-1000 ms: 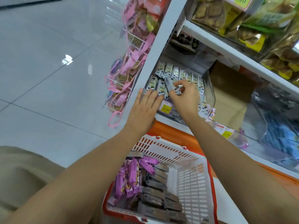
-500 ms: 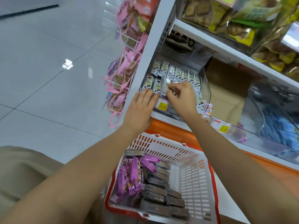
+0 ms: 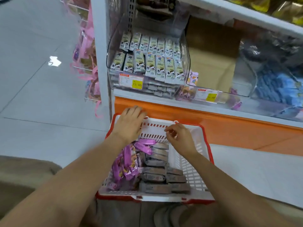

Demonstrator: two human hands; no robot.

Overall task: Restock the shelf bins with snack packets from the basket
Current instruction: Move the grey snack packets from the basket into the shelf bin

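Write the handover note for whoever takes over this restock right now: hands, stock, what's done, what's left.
Left hand: fingers relaxed, resting on the far rim of the basket.
Right hand: over the basket, fingers loosely curled, nothing visible in it.
Basket holds purple packets on its left, grey-brown packets stacked beside them.
Done: left clear bin looks full, cream packets in two rows on top.
Left: shelve the purple and grey-brown packets; the neighbouring bin looks nearly empty, likely for the purple ones.
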